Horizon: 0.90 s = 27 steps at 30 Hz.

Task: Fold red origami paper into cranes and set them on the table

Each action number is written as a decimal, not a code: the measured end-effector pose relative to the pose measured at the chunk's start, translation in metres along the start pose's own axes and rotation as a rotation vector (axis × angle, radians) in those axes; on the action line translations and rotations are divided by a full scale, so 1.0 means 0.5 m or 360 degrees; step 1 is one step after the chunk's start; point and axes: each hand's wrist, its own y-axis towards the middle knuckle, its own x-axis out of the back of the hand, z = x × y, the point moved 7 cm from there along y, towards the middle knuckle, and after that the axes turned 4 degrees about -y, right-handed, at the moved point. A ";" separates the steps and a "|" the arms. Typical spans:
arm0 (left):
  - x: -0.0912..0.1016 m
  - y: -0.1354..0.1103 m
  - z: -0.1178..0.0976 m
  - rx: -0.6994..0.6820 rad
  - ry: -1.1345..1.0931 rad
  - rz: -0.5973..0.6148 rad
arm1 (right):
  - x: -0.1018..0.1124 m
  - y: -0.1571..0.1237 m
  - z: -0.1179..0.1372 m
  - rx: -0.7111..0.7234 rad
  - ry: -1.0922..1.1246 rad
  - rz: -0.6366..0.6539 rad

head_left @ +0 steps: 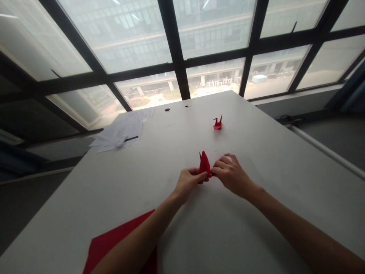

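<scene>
A partly folded red origami crane (204, 164) is held up just above the white table, its pointed tips upward. My left hand (191, 180) pinches its lower part between thumb and fingers. At the crane's lower right side, my right hand (228, 170) is closed with thumb and index finger on a small end of the paper; the other fingers are curled loosely. Farther back on the table stands a finished red paper crane (218, 125), touched by neither hand. Under my left forearm lies a sheet of red paper (114, 243), partly hidden by the arm.
White printed papers (122, 127) lie spread at the table's far left edge, with a dark pen (131, 138) on them. Two round cable holes sit near the far edge of the white table (182, 133). Large dark-framed windows (178, 49) rise behind it.
</scene>
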 end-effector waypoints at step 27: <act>-0.002 0.003 -0.004 -0.0043 -0.0029 0.0306 | -0.105 -0.030 -0.037 -0.1248 0.2020 -0.0250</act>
